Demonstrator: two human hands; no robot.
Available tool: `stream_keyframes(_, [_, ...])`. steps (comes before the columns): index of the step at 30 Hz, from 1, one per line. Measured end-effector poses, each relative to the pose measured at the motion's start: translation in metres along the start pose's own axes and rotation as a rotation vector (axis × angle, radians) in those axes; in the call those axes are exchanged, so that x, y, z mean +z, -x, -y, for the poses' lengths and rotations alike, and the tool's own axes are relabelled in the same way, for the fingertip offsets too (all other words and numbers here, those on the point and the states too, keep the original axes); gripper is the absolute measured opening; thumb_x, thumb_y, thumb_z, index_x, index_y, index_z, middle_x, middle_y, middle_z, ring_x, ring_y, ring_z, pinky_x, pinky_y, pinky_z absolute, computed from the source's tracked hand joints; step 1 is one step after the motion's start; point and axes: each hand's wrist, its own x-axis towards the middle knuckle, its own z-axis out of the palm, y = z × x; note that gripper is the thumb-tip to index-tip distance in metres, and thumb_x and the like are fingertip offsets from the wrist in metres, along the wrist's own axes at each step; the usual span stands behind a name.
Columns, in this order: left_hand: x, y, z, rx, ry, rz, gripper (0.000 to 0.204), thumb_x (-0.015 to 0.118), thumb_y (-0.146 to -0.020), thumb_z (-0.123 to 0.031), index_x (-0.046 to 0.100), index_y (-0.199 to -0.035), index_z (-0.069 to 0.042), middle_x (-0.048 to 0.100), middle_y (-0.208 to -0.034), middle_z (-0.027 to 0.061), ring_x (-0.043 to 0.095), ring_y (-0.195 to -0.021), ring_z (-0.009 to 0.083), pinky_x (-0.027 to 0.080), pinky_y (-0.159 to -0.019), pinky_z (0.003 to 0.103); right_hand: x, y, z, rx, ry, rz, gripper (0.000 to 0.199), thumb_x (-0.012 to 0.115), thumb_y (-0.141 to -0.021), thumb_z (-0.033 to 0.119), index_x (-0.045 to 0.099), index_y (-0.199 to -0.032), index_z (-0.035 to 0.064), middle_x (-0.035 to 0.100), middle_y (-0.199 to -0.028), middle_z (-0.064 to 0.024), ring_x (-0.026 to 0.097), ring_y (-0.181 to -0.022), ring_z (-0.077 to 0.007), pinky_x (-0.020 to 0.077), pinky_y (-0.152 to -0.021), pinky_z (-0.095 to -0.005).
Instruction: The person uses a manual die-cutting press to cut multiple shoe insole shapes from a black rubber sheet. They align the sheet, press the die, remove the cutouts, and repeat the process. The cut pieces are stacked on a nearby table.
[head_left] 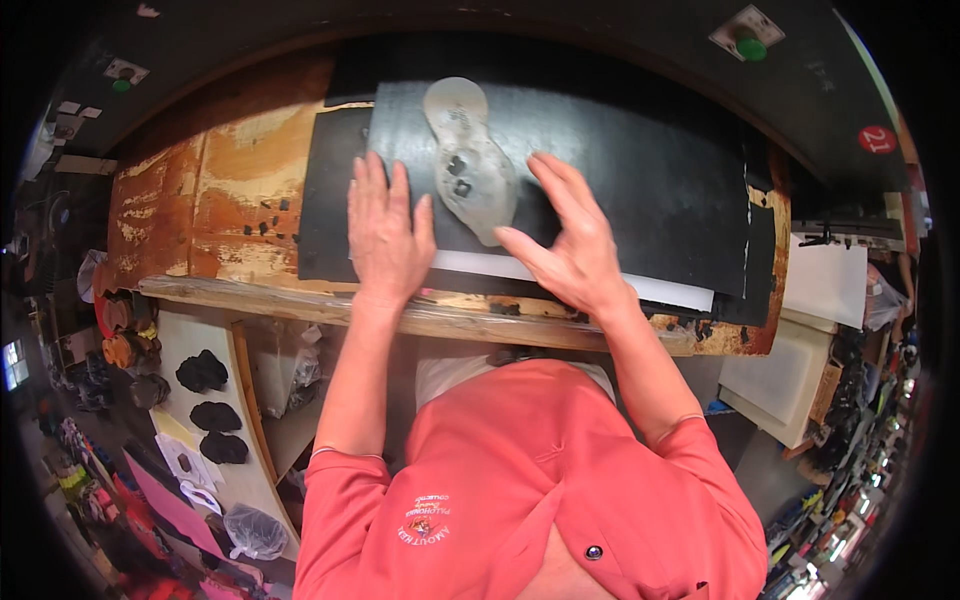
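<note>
Left hand (387, 232): lying flat and released, pressing the black sheet (620, 180).
Right hand (568, 240): fingers spreading open, gripping nothing, touching the sheet beside the template.
Sole template (470, 160): resting on the sheet, between both hands.
Progress: apparently positioning; no cutting showing yet.

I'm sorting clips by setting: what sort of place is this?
Probably a shoemaking workshop: a translucent sole-shaped template lies on a black rubber sheet on a worn wooden bench, between both hands, left hand and right hand. Dark cut pieces sit below.

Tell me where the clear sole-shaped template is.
In the head view, the clear sole template lies on the black sheet, between the left hand and right hand.
</note>
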Motion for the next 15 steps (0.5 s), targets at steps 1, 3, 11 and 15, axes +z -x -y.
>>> stream_keyframes(1, [-0.001,0.0,0.0,-0.007,0.022,0.008,0.053,0.067,-0.101,-0.02,0.056,-0.147,0.005,0.045,-0.16,0.0324,0.04,-0.151,0.0506,0.033,-0.124,0.058,0.018,-0.013,0.0,-0.007,0.076,0.003,0.078,0.091,-0.079,0.025,0.057,-0.142,-0.0069,0.054,-0.146,-0.0329,0.056,-0.134,-0.0473,0.0484,-0.112,-0.0495])
stream_keyframes(3, [-0.003,0.0,0.0,-0.016,0.083,0.024,0.055,0.068,-0.101,-0.019,0.054,-0.147,0.006,0.042,-0.161,0.0351,0.038,-0.151,0.0529,0.033,-0.123,0.06,0.046,-0.027,0.006,0.075,0.107,0.113,0.094,0.093,-0.074,0.032,0.053,-0.152,-0.0027,0.042,-0.16,-0.0343,0.046,-0.146,-0.0492,0.0413,-0.12,-0.0518])
stream_keyframes(11, [-0.004,0.002,0.002,-0.006,0.117,0.092,0.062,0.071,-0.098,-0.019,0.048,-0.147,0.011,0.037,-0.161,0.0398,0.032,-0.153,0.056,0.03,-0.124,0.063,0.062,-0.032,0.001,0.032,0.176,0.064,0.08,0.09,-0.068,0.021,0.064,-0.141,0.0005,0.044,-0.155,-0.0368,0.049,-0.136,-0.0543,0.0456,-0.114,-0.0564])
stream_keyframes(15, [-0.003,0.004,0.004,0.035,0.103,0.061,0.063,0.07,-0.1,-0.02,0.047,-0.153,0.005,0.037,-0.164,0.0355,0.032,-0.154,0.0531,0.029,-0.125,0.061,0.01,-0.029,-0.028,-0.047,0.049,0.198,0.068,0.085,-0.081,0.024,0.063,-0.141,0.0007,0.054,-0.152,-0.0292,0.054,-0.136,-0.0468,0.0465,-0.114,-0.0525])
